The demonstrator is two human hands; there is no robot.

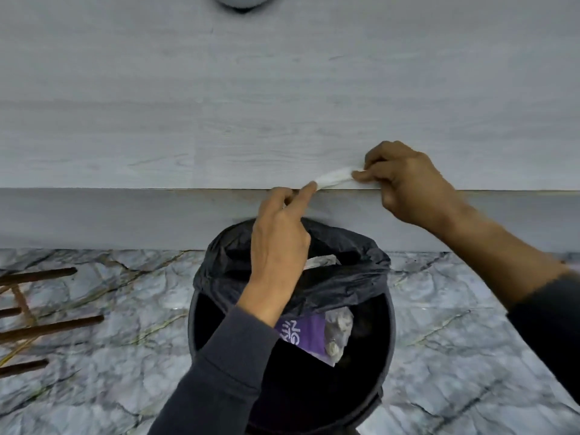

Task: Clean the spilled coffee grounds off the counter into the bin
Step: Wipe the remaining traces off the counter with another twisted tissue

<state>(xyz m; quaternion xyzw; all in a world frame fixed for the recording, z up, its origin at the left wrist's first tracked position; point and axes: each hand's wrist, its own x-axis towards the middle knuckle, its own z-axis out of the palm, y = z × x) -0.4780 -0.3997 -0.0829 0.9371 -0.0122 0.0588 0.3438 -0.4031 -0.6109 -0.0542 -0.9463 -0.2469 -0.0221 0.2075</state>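
Pinching the tissue (334,178) between your left hand (279,243) and right hand (408,180) at the tabletop (219,105) edge — soft, tears easily — cup underneath over bin (387,334).

- There is a single view, from a wide-angle camera on the person's head, looking steeply down and slightly forward.
- It faces the counter (219,98), whose front edge runs level across the middle of the frame; the top fills the upper half.
- Below that edge the view drops past the counter's front face to the marbled floor (470,324) and straight into the open bin (387,340).
- It sits close: both forearms enter from the bottom and right edges, and straight lines bow slightly near the frame's borders.
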